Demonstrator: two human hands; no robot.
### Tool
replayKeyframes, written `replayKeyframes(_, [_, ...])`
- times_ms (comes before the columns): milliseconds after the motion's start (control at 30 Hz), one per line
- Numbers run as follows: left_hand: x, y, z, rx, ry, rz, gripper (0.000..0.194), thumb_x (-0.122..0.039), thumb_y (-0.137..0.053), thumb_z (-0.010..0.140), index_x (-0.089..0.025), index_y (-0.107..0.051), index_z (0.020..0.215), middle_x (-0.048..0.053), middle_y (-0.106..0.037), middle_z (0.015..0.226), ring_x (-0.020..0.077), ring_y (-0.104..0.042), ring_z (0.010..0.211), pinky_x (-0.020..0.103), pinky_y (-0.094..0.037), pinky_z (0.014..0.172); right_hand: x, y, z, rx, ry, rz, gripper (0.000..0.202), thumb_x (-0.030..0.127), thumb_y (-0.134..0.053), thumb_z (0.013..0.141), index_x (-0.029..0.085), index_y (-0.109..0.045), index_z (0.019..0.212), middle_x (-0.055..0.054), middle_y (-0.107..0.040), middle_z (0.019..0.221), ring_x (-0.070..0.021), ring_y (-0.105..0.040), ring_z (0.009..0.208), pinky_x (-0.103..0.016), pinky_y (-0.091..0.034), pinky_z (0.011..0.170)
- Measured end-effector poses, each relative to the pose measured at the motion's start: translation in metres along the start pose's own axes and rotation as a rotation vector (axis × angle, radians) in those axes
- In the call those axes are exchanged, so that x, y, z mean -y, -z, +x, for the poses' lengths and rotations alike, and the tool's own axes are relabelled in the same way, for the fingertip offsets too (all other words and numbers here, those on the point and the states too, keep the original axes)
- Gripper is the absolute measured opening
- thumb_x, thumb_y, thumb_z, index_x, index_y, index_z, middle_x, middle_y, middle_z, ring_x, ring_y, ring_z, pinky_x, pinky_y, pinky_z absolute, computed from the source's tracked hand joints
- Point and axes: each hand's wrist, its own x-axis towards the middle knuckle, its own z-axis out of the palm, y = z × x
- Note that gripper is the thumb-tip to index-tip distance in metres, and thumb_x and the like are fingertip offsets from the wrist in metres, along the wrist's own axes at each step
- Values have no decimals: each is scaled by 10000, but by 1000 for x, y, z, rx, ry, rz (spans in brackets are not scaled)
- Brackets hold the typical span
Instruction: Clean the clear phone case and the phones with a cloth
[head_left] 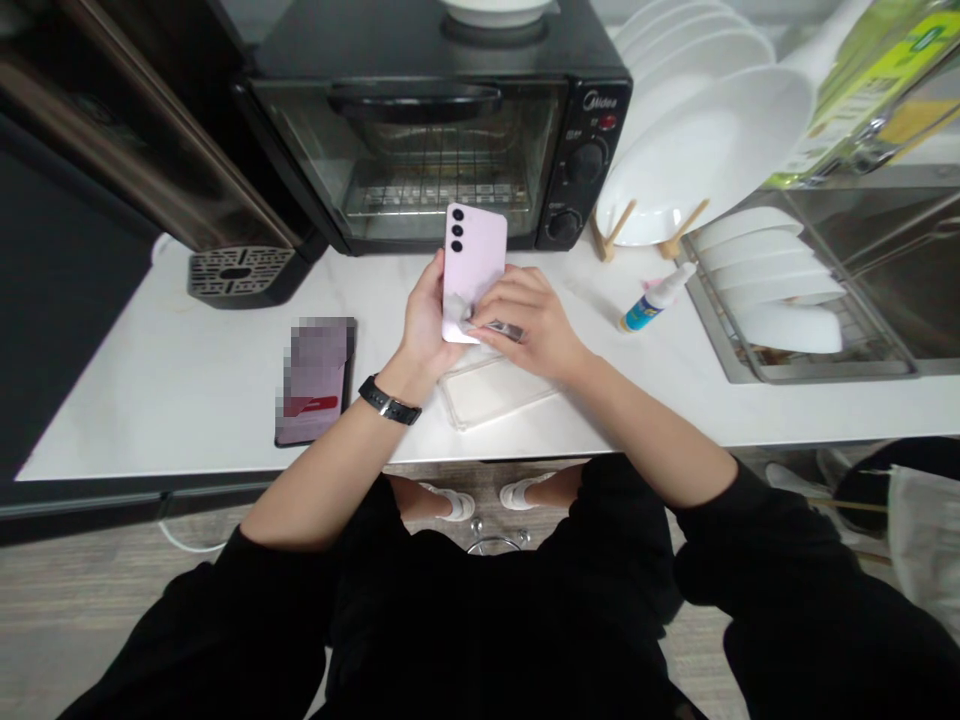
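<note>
A pale pink phone (478,250), its three-lens back facing up, is held above the counter. My left hand (425,315) grips it from the left side and beneath. Pinched in the fingers of my right hand (529,320) is a small grey-white wipe (459,308), which touches the lower part of the phone's back. Beneath my hands a clear phone case (491,392) lies on the white counter (225,380). Another phone (316,380), its picture pixelated, lies left of my wrist.
Behind the phone stands a black toaster oven (442,165). A dark appliance with a drip tray (236,275) is at the left. Rightward are a small glue-like bottle (652,302), racked white plates (697,150) and a sink basket with dishes (787,330).
</note>
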Motion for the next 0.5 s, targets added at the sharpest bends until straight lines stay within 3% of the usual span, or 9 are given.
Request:
replayKeyframes(167, [-1, 1, -1, 57, 42, -12, 440, -406, -449, 1117, -202, -712, 1404, 66, -862, 1038, 276, -833, 1082, 383, -692, 925, -9, 9, -1, -120, -116, -109, 428, 623, -522, 1096, 296, -768, 970, -44, -775, 1005, -288, -657, 1050, -523, -468, 1028])
replayKeyframes(333, [-3, 0, -9, 78, 244, 99, 428, -456, -437, 1124, -216, -726, 1330, 56, -852, 929, 298, -850, 995, 418, -720, 833, -17, 13, -2, -294, -249, -168, 458, 636, -512, 1099, 268, -732, 938, -60, -753, 968, -278, -662, 967, -495, -489, 940])
replayKeyframes(500, [1, -1, -15, 107, 376, 172, 441, -484, -473, 1114, -243, -731, 1377, 90, -864, 1068, 348, -840, 1101, 461, -719, 864, -21, 14, -2, -409, -377, -180, 452, 626, -486, 1114, 261, -729, 1004, -64, -706, 944, -276, -650, 957, -491, -488, 915])
